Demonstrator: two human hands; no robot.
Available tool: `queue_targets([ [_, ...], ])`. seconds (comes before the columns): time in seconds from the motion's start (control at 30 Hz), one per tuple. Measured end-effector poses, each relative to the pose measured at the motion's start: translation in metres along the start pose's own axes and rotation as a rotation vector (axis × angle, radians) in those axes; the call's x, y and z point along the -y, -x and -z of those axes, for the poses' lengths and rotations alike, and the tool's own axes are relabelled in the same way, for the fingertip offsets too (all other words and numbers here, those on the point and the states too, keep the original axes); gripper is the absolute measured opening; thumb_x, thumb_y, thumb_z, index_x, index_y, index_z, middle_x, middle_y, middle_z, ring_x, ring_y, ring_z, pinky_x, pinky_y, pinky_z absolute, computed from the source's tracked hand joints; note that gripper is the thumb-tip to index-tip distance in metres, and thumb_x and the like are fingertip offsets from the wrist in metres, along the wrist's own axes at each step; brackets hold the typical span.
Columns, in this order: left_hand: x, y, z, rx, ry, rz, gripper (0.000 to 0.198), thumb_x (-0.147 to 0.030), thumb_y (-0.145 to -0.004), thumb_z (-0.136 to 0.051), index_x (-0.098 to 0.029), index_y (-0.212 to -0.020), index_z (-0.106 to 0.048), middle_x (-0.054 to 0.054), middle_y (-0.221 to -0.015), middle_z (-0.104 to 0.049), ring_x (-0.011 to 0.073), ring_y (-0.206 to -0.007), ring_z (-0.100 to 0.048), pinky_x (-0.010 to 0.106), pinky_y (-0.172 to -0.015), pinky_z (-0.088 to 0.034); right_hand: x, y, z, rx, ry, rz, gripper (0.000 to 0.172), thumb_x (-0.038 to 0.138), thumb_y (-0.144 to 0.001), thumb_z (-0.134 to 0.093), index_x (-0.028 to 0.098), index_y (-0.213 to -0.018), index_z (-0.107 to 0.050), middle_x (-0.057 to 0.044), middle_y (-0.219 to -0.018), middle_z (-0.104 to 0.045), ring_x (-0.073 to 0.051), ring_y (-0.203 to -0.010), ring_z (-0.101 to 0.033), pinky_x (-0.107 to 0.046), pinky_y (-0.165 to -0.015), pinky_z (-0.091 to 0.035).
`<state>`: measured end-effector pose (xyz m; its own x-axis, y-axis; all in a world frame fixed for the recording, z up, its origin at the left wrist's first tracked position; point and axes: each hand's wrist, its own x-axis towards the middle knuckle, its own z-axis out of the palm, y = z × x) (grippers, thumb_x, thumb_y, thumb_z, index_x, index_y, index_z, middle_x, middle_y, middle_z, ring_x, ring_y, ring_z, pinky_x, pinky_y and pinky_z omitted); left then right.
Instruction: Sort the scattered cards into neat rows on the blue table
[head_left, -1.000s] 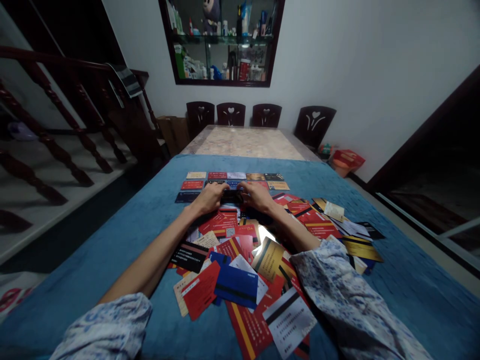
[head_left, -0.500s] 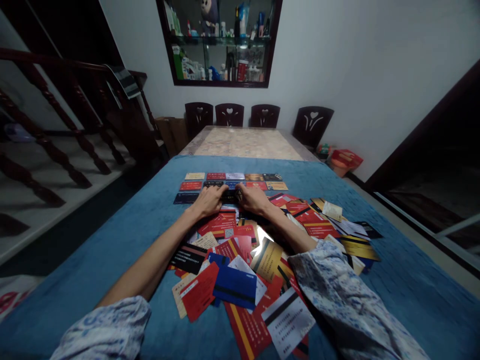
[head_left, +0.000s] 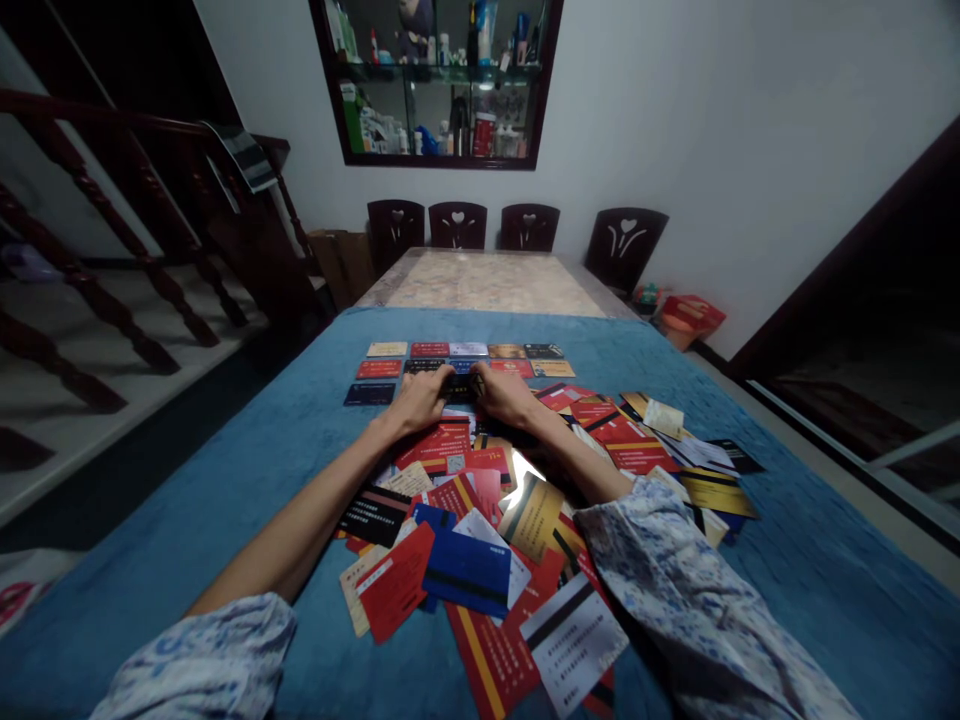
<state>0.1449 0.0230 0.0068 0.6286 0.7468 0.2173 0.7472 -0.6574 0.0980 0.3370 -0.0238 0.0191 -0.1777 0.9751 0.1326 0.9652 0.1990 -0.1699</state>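
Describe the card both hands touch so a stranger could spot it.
On the blue cloth, beyond the loose pile, lie neat card rows. The dark card sits at their near edge, the only one between left hand and right hand.

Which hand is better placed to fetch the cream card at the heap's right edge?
The right, probably. The right hand lies on the same side as the cream card; the left hand would have to cross over it. Both touch one dark card.
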Motion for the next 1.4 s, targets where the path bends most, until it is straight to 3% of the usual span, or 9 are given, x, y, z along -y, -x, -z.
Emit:
queue_targets([
  [0.4, -0.004, -0.005, -0.005, 0.015, 0.04, 0.008, 0.058, -0.02, -0.082, -0.054, -0.019, -0.138, -0.042, 0.016, -0.122, -0.066, 0.0338, -0.115, -0.06, 0.048, -0.094, -0.044, -0.007, 0.0, 0.01, 0.021, -0.007, 0.013, 0.062, 0.023, -0.08, -0.07, 0.018, -0.137, -0.047, -0.017, -0.137, -0.062, -0.032, -0.122, -0.06, -0.039, -0.093, -0.047],
  [0.57, -0.011, -0.015, 0.001, 0.053, 0.033, -0.022, 0.057, -0.019, -0.081, -0.055, -0.019, -0.136, -0.043, 0.016, -0.123, -0.066, 0.0345, -0.115, -0.06, 0.049, -0.094, -0.044, -0.015, 0.001, 0.02, 0.055, 0.034, 0.0, 0.062, 0.036, -0.083, -0.072, 0.016, -0.137, -0.048, -0.02, -0.133, -0.063, -0.033, -0.12, -0.061, -0.041, -0.095, -0.047],
  [0.77, -0.029, -0.033, 0.008, 0.055, 0.021, -0.052, 0.053, -0.021, -0.082, -0.056, -0.017, -0.134, -0.045, 0.017, -0.121, -0.067, 0.0342, -0.114, -0.061, 0.048, -0.096, -0.043, -0.035, 0.006, 0.033, 0.028, 0.153, -0.015, 0.062, 0.031, -0.083, -0.071, 0.02, -0.139, -0.049, -0.019, -0.137, -0.057, -0.034, -0.124, -0.053, -0.044, -0.094, -0.047],
  [1.07, -0.054, -0.06, 0.007, 0.049, 0.023, -0.095, 0.053, -0.025, -0.085, -0.059, -0.018, -0.137, -0.045, 0.019, -0.134, -0.057, 0.0369, -0.127, -0.052, 0.056, -0.102, -0.04, -0.072, 0.016, 0.046, -0.011, 0.265, 0.007, 0.052, 0.032, -0.086, -0.068, 0.023, -0.136, -0.056, -0.016, -0.135, -0.052, -0.032, -0.12, -0.045, -0.04, -0.087, -0.045],
  [1.4, -0.073, -0.095, 0.004, 0.052, 0.003, -0.135, 0.057, -0.025, -0.086, -0.062, -0.022, -0.141, -0.047, 0.016, -0.13, -0.054, 0.036, -0.124, -0.048, 0.055, -0.1, -0.041, -0.105, 0.013, 0.057, 0.017, 0.285, -0.021, 0.052, 0.031, -0.089, -0.066, 0.022, -0.139, -0.055, -0.016, -0.137, -0.053, -0.032, -0.119, -0.046, -0.04, -0.087, -0.045],
])
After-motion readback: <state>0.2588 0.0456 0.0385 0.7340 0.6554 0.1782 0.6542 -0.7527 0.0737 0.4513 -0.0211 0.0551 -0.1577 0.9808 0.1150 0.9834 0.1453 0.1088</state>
